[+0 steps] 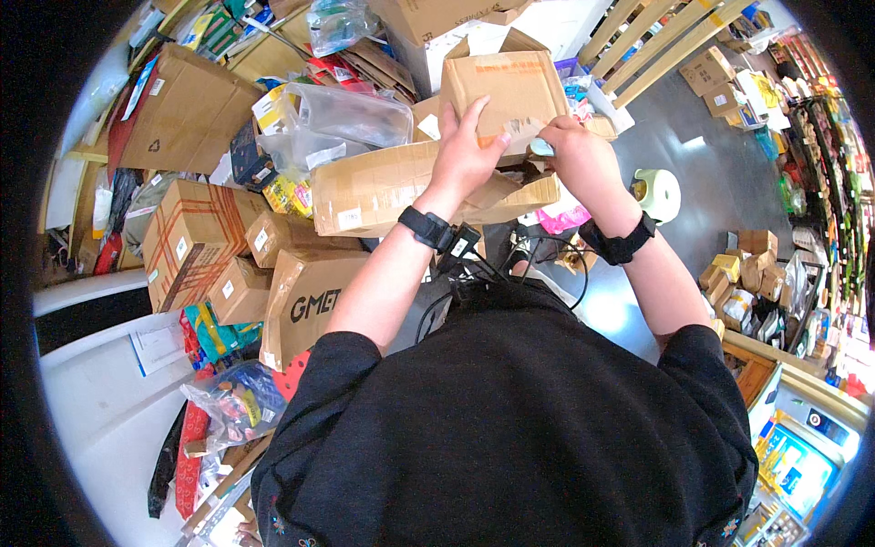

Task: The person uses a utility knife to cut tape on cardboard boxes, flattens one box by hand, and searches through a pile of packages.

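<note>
A brown cardboard box [509, 89] with orange print stands tilted before me, its upper flaps raised at the far side. My left hand [472, 147] rests on its near left side, fingers spread and the thumb pointing right. In my right hand [581, 154] is a small pale-blue tool [541, 147], held at the box's lower right edge; its exact kind is hidden by the fingers. Near that edge the cardboard surface looks torn. Beneath both hands lies a long cardboard carton [376, 191], with an opened flap at its right end.
Several closed boxes, including a red-striped carton [198, 239], crowd the left. A clear plastic bin [352, 116] sits behind the long carton. At right are a pale green stool [657, 195], wooden slats [649, 41] and a pile of parcels [752, 273]. Black cables [557, 249] hang near my waist.
</note>
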Demonstrator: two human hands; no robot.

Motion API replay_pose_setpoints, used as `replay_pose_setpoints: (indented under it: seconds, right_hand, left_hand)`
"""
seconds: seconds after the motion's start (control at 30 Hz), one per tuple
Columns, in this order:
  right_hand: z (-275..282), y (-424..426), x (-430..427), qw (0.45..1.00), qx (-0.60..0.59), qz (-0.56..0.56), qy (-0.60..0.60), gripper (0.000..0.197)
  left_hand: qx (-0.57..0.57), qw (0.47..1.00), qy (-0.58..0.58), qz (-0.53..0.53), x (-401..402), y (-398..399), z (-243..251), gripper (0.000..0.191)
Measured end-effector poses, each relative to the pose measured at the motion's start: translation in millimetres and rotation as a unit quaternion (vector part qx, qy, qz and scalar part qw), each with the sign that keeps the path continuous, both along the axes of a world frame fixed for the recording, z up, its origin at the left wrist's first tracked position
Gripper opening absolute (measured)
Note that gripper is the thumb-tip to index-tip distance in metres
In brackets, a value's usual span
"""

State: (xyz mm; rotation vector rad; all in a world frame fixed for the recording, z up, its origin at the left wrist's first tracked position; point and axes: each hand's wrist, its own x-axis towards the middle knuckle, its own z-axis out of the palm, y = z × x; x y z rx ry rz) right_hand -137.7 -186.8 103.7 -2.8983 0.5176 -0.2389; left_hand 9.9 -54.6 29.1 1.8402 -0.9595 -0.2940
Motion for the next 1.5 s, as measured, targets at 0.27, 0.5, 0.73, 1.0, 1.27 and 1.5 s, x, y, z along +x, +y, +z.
replay_pose_setpoints:
  seconds: [0.27, 0.5, 0.73, 1.0, 1.27, 1.5]
  right_hand:
    - [-0.9, -21.4, -2.6, 0.997, -0.027, 0.066, -0.032, 0.020]
    - [24.6, -22.8, -51.3, 0.976, 0.155, 0.061, -0.141, 0.026]
    - [54.1, -45.7, -194.9, 0.814, 0.523, -0.115, -0.226, 0.034]
    - [19.9, -70.0, -350.1, 0.776, 0.532, -0.236, -0.243, 0.027]
    - [-21.1, -81.9, -424.4, 0.749, 0.531, -0.314, -0.243, 0.024]
    - [-18.1, -79.2, -394.9, 0.788, 0.495, -0.281, -0.235, 0.026]
  left_hand:
    - [0.016, 1.000, -0.011, 0.006, 1.9, -3.6, -1.6, 0.071]
    - [0.010, 1.000, 0.009, 0.017, -2.7, -4.4, 4.4, 0.066]
    - [0.052, 0.969, -0.169, 0.170, -20.6, 7.0, 15.0, 0.054]
    - [0.135, 0.920, -0.324, 0.175, -83.4, 5.2, 43.6, 0.023]
    - [0.393, 0.824, -0.328, 0.245, -108.6, -4.9, 60.6, 0.043]
    - [0.377, 0.873, -0.200, 0.237, -101.9, -3.8, 40.7, 0.045]
